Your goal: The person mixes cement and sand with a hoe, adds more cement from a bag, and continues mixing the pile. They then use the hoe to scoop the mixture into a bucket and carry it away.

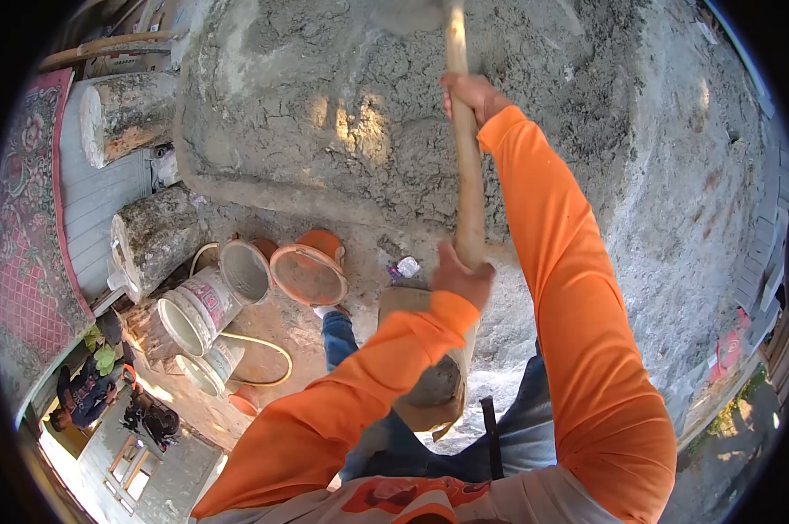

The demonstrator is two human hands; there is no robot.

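Orange sleeves (582, 301), handle (467, 175) inside fingers (451, 80)

No text can be read; the red print (213, 297) on the white bucket (185, 316) is blurred.

This looks like a building site. Lots of wet gray cement (281, 144) lies at the far side. Messy buckets (213, 299) and logs (161, 218) sit left.

Buckets (204, 301) and logs (163, 223) block the left; room above the mortar (277, 144).
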